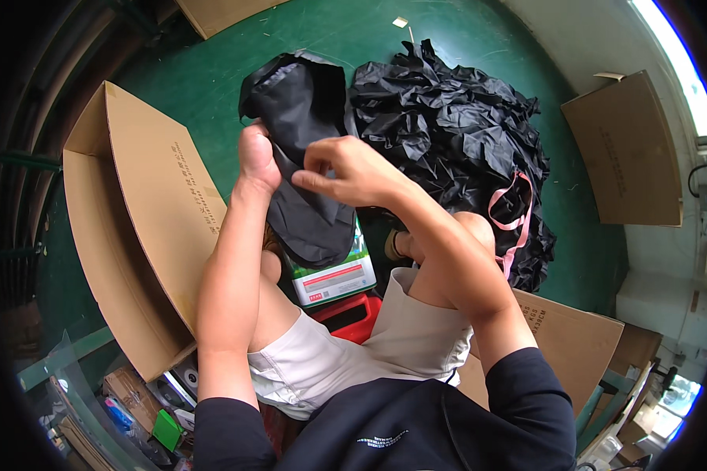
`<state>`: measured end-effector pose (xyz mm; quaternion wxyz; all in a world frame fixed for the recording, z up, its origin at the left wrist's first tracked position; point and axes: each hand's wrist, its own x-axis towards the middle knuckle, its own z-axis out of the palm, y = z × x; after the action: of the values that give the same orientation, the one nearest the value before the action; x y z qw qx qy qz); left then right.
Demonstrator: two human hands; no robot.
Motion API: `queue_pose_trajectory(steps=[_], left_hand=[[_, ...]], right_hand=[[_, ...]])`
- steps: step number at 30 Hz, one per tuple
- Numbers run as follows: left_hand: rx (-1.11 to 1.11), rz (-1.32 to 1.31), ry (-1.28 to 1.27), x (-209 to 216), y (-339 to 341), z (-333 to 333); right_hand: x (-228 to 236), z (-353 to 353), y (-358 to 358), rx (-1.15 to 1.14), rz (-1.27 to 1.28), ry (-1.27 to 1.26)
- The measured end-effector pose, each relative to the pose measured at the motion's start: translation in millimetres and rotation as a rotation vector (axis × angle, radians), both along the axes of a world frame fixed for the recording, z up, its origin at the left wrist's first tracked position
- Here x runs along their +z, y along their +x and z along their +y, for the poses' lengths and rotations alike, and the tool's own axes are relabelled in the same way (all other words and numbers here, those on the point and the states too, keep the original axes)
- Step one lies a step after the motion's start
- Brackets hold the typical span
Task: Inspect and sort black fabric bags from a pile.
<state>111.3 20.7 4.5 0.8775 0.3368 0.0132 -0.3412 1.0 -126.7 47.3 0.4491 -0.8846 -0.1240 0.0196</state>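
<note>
A black cloth piece [310,118] with a wide upper end and a rounded lower end hangs in front of me. My left hand [258,157] is closed on its left edge. Over the middle of the cloth is my right hand [349,171], its fingers bent and its thumb apart from them; nothing shows held between them. Beneath the lower end stands a white and green tin-like container [334,284], partly covered by the cloth. To the right, a large heap of crumpled black cloth [456,118] lies on the floor.
A tall open cardboard box [153,180] stands at my left. A pink strap [522,212] lies over the heap. Between my legs is a red plastic thing [349,318]. Cardboard [624,149] leans at the right wall, and another cardboard box [562,330] is by my right leg.
</note>
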Motion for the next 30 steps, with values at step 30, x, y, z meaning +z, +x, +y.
queue_pose_trajectory(steps=[30], left_hand=[[0.24, -1.209, 0.847, 23.9, -41.3, -8.0]], right_hand=[[-18.2, -44.2, 20.0, -0.665, 0.083, 0.588]])
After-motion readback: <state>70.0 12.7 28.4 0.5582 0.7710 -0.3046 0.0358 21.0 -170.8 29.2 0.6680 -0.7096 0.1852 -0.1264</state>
